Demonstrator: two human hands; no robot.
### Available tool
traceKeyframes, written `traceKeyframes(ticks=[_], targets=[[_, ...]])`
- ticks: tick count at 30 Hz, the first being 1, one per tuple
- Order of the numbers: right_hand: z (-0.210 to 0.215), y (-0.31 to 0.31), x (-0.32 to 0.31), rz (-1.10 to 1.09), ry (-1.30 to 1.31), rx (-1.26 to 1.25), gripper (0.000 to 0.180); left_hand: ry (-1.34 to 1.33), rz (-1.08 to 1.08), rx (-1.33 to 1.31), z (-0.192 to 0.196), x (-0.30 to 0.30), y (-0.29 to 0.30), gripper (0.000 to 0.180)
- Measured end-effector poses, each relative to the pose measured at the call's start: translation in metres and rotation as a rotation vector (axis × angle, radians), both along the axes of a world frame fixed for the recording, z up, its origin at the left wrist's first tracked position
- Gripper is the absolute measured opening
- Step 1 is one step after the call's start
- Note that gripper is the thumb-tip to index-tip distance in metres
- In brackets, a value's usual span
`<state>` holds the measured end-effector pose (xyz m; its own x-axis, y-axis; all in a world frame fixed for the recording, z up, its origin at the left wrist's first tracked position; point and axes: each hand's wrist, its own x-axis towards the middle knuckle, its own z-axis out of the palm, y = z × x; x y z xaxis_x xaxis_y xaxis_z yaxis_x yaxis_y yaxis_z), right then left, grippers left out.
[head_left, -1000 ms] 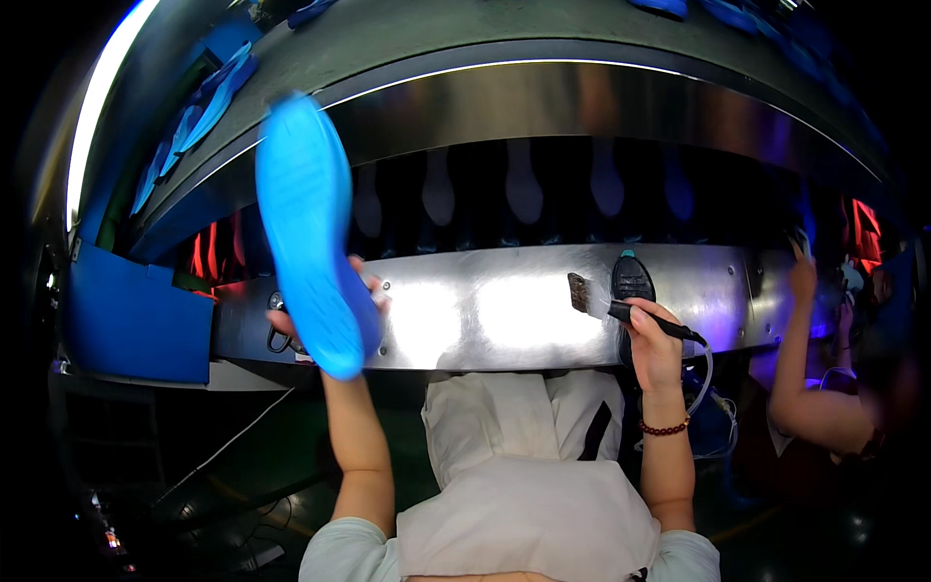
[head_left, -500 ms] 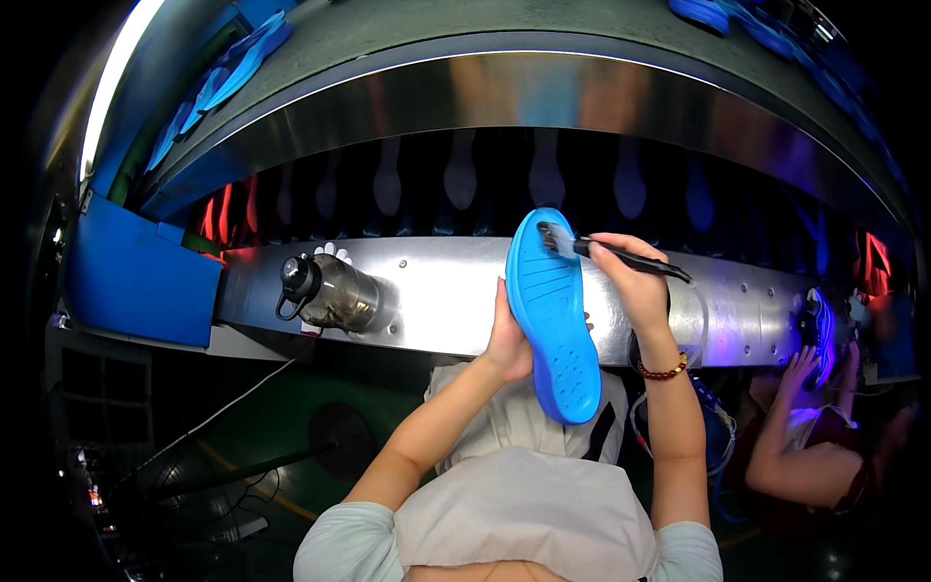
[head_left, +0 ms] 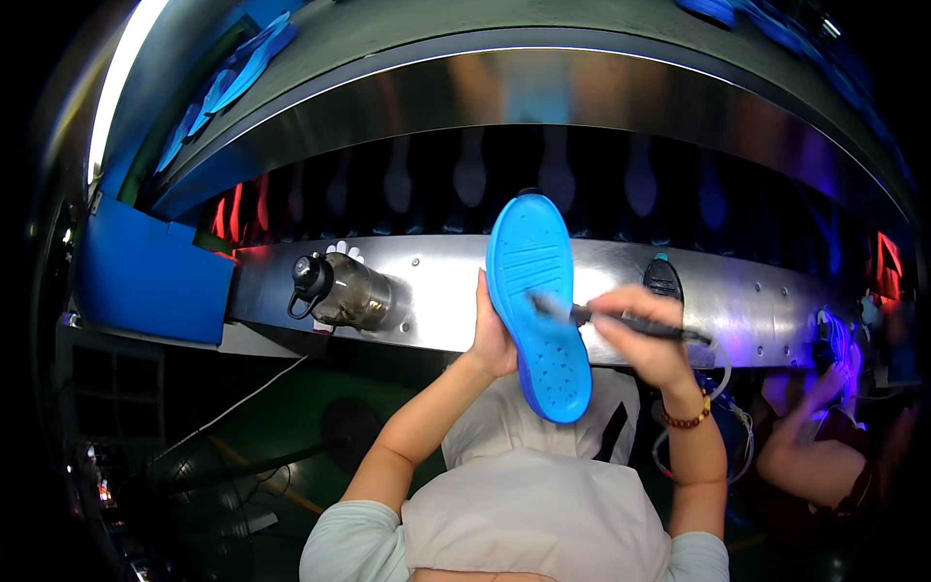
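Note:
A bright blue shoe sole [head_left: 529, 247] is held up in front of the metal ledge, its grooved end farthest from me and its dotted end nearest. My left hand [head_left: 493, 338] grips it by the left edge, with the fingers partly hidden behind it. In my right hand [head_left: 645, 335] is a brush [head_left: 555, 307] with a black handle and pale bristles. The bristles are at the middle of the sole, smeared by motion, and a thin pale tube shows near the handle's rear end.
On the metal ledge [head_left: 436, 296] stand a dark translucent bottle [head_left: 354, 293] at the left and a dark shoe-shaped piece [head_left: 663, 277] behind my right hand. Beyond, dim sole shapes hang in a dark opening. At the right, another person's arm [head_left: 810, 470] reaches toward purple-lit work.
The brush and my right hand have moved toward me, from the sole's far end to its middle. The dark shoe-shaped piece on the ledge has come into view.

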<state>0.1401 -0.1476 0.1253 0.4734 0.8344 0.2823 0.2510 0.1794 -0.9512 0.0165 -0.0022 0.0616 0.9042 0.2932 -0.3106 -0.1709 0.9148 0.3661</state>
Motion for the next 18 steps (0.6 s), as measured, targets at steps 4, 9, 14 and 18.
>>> traceKeyframes(ticks=[4,9,14,18], targets=[[0.007,0.014,0.006,-0.024,-0.118,0.03,0.017,-0.034,-0.054,0.046,0.023,0.013,-0.023,0.088],[0.016,-0.005,0.004,0.203,0.094,0.059,0.018,0.111,0.001,0.206,0.035,0.008,-0.017,0.09],[0.014,-0.004,0.002,0.263,-0.146,0.035,0.02,-0.178,-0.002,0.321,0.018,0.009,-0.011,0.096],[0.013,-0.012,0.007,0.279,0.005,0.072,0.022,-0.241,0.087,0.313,0.03,0.015,-0.006,0.103]])
